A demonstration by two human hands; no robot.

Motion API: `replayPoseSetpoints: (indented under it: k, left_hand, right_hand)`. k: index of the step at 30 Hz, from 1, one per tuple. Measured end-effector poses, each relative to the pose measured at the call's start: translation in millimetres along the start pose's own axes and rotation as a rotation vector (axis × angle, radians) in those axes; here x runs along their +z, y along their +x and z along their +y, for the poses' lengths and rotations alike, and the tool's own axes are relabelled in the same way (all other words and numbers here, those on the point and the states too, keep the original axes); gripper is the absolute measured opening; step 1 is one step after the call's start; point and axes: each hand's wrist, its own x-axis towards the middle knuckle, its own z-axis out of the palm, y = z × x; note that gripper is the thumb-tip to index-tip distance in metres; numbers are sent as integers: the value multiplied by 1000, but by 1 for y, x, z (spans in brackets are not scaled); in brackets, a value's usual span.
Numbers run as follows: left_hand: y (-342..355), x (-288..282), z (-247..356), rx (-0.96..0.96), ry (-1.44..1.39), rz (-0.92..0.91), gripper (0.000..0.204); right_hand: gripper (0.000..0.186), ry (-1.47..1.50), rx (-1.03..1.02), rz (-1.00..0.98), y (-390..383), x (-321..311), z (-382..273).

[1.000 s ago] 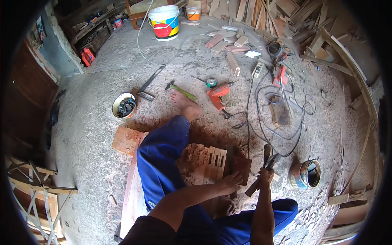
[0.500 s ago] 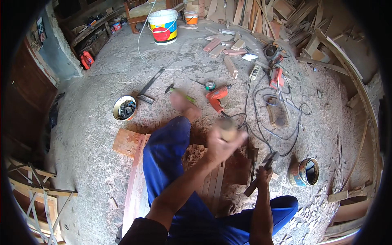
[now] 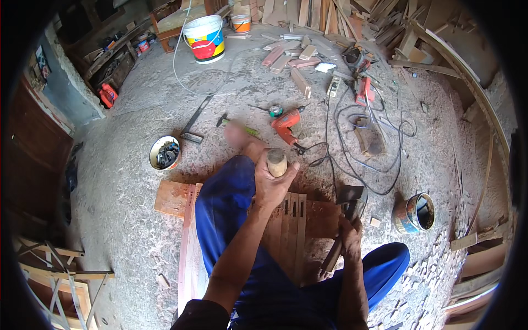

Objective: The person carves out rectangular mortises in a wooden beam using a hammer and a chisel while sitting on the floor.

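My left hand (image 3: 270,190) is closed round a thick, round wooden piece (image 3: 276,164) with a worn, dark end pointing up. It is held above the wooden strips (image 3: 296,220) between my legs, which have narrow slots cut in them. My right hand (image 3: 350,235) grips a hatchet-like tool (image 3: 352,193), its broad dark metal head up and its wooden handle slanting down. A reddish board (image 3: 322,215) lies crosswise below the strips, close to that tool. My blue-trousered left leg covers part of the wood, and fingers hide the lower part of the round piece.
Ahead lie an orange drill (image 3: 286,125), a green-handled hammer (image 3: 250,131), a try square (image 3: 192,136) and coiled cables (image 3: 396,165). A tub of small metal parts (image 3: 165,153) stands left, a can (image 3: 410,213) right. Farther off are wood blocks (image 3: 280,61) and a colourful bucket (image 3: 203,41).
My left hand has moved left and slightly nearer with the wooden piece, now sharp instead of blurred. The tool in my right hand has turned, its head showing broader. The view has shifted slightly.
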Motion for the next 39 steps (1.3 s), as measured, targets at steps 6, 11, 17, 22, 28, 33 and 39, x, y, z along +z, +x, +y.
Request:
replayPoseSetpoints:
  k: [6,11,17,22,28,33,39]
  left_hand:
    - [-5,-2,-3,-197,-15,-88,34]
    - [-4,-6,4,-227,66,-267,51]
    - [-5,16,13,-97,76,94,51]
    - [-5,8,-2,-330,-122,-8,26]
    - [-13,15,-2,-311,-76,-39,18]
    - [-19,15,-23,-220,-18,-19,17]
    - [-26,16,-39,-236,-83,33,17]
  right_hand:
    - [16,66,-11,-39,-2,4,0]
    - [14,47,-1,-8,4,-4,6]
    - [15,10,4,-16,6,-6,8]
    - [14,36,-22,-62,1,-1,7]
    - [15,18,-3,-40,3,-2,13]
    - [14,38,0,-47,1,1,10]
    - [21,17,-90,-106,-6,7,5]
